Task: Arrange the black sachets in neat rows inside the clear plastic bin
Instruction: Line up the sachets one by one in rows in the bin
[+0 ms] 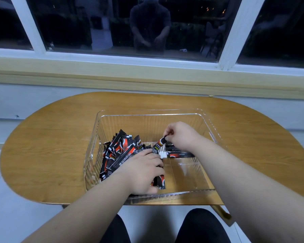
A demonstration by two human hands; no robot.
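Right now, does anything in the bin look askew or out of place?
Yes. The sachet pile at the left of the clear bin is jumbled, ends sticking up at mixed angles, not rows.

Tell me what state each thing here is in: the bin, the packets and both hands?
clear bin: upright on the table, open-topped, partly filled.
loose sachets: jumbled heap in the bin's left half, not in rows.
raised sachet: tilted, its top end pinched.
flat sachets: lying flat under the right hand.
left hand: on the heap, fingers curled over some loose sachets.
right hand: pinches the raised sachet.
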